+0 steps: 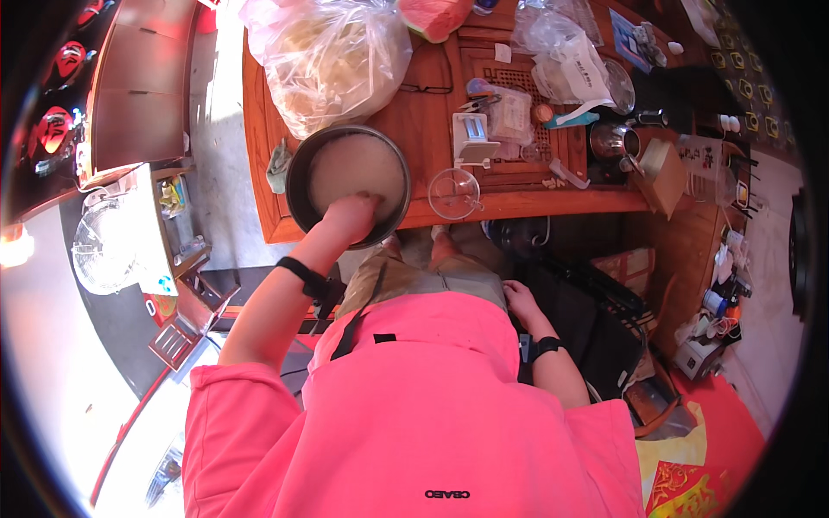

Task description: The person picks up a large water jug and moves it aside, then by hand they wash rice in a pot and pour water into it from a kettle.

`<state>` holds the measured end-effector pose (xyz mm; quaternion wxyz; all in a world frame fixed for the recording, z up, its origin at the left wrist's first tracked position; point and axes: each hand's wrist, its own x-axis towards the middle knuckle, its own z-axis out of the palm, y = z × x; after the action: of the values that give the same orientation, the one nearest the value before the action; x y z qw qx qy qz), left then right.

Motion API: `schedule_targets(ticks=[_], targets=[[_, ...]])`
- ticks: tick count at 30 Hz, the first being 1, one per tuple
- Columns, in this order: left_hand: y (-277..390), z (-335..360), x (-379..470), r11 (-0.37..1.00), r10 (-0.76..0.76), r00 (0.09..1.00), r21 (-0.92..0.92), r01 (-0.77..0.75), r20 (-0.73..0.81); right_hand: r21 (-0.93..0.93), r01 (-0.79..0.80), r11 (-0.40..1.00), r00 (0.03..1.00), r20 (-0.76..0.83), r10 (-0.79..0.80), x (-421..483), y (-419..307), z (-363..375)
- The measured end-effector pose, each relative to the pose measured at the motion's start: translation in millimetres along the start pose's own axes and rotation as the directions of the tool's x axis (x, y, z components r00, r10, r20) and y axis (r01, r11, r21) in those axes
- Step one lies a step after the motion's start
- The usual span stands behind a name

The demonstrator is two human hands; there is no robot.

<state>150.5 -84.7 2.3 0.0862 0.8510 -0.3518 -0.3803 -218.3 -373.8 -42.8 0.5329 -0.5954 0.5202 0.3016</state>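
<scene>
A dark round metal pot (298,206) stands at the near left edge of the wooden table (414,139), with pale, whitish grain-like contents (355,169) inside. My left hand (353,215) reaches over the rim into the pot and touches the contents; its fingertips are partly hidden, so I cannot tell whether they are closed on anything. Right of the pot sits a clear glass mug (453,194). Behind the pot is a large clear plastic bag (337,58) with pale yellowish contents. My right hand (520,299) hangs low beside my hip, near the shorts, and its grip is unclear.
A grey-green cloth (278,168) lies left of the pot. Further back are a watermelon piece (435,16) and eyeglasses (425,88). A white stand (475,141), a metal cup (614,141) and a cardboard box (660,175) are to the right. Below the table edge is a black chair (583,324).
</scene>
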Motion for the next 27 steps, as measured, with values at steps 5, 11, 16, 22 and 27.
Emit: schedule_targets(ticks=[5,11,16,22,27], targets=[[10.3,-15.6,18.7,0.981,0.135,0.935,0.177,-0.079,-0.328,-0.008,0.026,1.0,1.0,0.0,-0.026,-0.6,2.8,0.5],[3.3,-3.5,15.1,0.959,0.193,0.959,0.246,-0.14,-0.205,-0.001,0.026,1.0,1.0,-0.011,-0.026,4.2,12.6,0.0],[-12.6,-0.3,-10.2,0.861,0.345,0.935,0.424,-0.282,-0.078,0.033,0.062,0.998,0.998,-0.003,-0.062,7.0,14.9,-0.2],[-35.9,-10.9,-23.5,0.834,0.172,0.985,0.532,-0.146,0.001,0.007,0.016,1.0,1.0,0.016,-0.016,7.0,4.6,-1.6],[-35.9,-18.9,-12.5,0.771,0.137,0.975,0.636,0.008,-0.178,0.014,0.021,1.0,1.0,0.018,-0.022,12.2,10.5,-2.6]])
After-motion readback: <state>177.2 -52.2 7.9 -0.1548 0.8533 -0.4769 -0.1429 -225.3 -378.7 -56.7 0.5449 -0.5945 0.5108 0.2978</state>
